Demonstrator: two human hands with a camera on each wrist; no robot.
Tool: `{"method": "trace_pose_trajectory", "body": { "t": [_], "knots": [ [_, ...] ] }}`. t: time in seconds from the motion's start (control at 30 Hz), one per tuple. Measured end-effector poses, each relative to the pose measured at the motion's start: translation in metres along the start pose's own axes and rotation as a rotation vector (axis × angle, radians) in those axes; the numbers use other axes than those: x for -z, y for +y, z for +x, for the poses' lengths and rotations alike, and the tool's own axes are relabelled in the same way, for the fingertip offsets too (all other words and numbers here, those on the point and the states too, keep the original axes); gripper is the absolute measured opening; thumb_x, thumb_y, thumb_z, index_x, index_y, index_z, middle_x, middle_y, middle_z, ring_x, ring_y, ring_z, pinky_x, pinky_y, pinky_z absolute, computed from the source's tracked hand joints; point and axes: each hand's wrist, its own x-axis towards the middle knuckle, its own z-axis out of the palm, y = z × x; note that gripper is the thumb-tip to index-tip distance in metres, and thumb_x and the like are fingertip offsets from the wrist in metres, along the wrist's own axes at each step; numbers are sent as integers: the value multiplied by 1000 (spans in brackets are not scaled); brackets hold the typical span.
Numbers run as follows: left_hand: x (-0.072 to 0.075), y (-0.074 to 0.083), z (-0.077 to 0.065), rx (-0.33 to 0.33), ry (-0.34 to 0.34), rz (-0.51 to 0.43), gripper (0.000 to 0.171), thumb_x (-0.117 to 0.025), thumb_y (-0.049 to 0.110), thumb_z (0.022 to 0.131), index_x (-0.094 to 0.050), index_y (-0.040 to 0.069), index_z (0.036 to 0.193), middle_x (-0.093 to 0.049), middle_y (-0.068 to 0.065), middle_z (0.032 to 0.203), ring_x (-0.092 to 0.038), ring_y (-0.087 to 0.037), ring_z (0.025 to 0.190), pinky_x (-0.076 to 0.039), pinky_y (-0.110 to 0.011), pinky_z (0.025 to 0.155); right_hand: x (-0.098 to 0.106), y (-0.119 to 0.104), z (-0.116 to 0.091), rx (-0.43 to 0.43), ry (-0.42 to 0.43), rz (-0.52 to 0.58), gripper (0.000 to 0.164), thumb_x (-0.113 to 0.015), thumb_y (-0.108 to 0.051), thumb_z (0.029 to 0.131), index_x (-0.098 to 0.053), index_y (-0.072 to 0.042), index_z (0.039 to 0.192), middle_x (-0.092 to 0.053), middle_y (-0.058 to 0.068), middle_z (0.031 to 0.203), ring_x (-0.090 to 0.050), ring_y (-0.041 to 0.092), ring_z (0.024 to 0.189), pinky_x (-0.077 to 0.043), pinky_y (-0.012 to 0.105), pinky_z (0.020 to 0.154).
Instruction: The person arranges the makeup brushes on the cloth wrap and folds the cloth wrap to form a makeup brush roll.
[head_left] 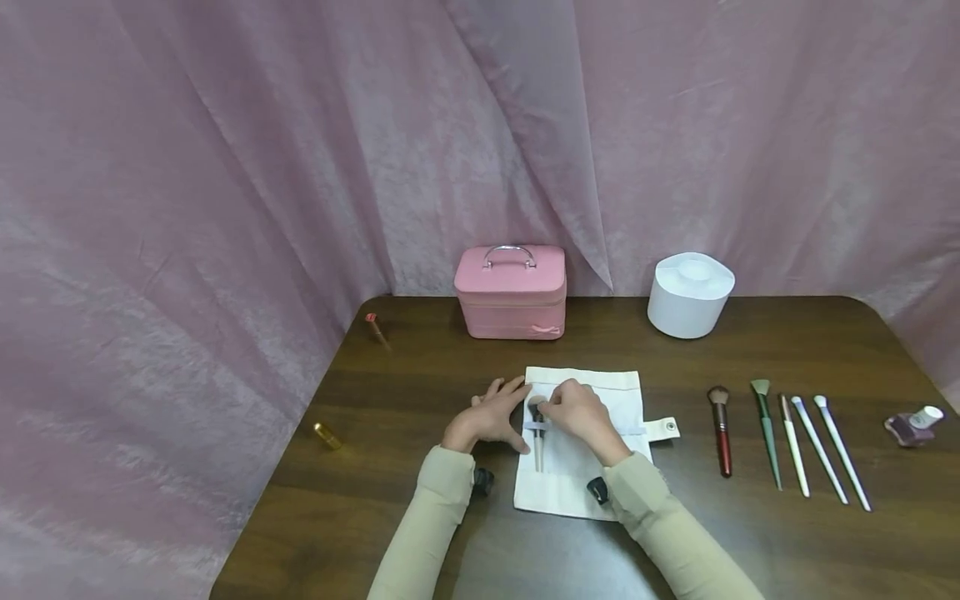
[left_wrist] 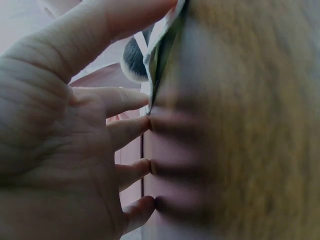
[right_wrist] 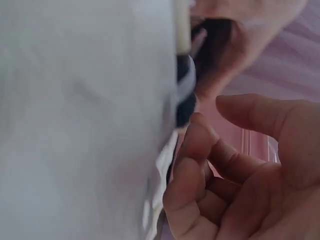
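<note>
From the head view, the brush [head_left: 538, 452] lies under the band [head_left: 535, 426] of the white wrap [head_left: 566, 493], between the two hands; seating it straight probably calls for the left hand [head_left: 491, 414] to press the cloth flat while the right hand [head_left: 579, 410] nudges lightly near the bristles, sparing their shape. From the left wrist, that hand is spread wide, holding nothing, fingertips at the wrap's edge, with the bristles just beyond. From the right wrist, the fingers curl loosely, thumb apart, seemingly gripping nothing; the bristles sit just beside the index fingertip, contact unclear.
</note>
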Motion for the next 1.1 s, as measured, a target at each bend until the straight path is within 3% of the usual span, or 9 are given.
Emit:
{"method": "trace_pose_trajectory", "body": {
  "t": [0.3, 0.57, 0.93, 1.1],
  "knots": [
    [4, -2, 0, -15, 0, 6, 103, -90, 24, 77, -30, 13, 161, -15, -7, 168, -5, -38, 153, -12, -68, 114, 29, 17, -1, 1, 93, 60, 22, -68, -21, 93, -75, -2, 83, -65, 4, 74, -54, 20, 67, -42, 32, 59],
    [2, -2, -2, -24, -6, -1, 106, -92, 26, 75, -30, 15, 161, -16, -4, 168, -4, -35, 154, -12, -65, 115, 51, 36, -12, -11, 148, 139, 24, -62, -20, 97, -72, 1, 101, -72, 16, 103, -64, 31, 96, -49, 44, 81],
    [-1, -4, -2, -45, 9, -34, 105, -92, 24, 74, -32, 16, 160, -15, -5, 168, -2, -37, 153, -9, -67, 115, 82, 64, -32, -40, 239, 132, 28, -59, -20, 100, -68, 5, 110, -70, 20, 102, -64, 29, 88, -50, 39, 71],
    [-2, -8, -1, -58, 15, -46, 105, -92, 25, 75, -32, 17, 160, -13, -6, 169, 0, -37, 154, -5, -68, 115, 94, 75, -40, -46, 290, 99, 29, -60, -21, 100, -69, 5, 107, -71, 19, 96, -63, 30, 84, -47, 39, 68]
  ]
}}
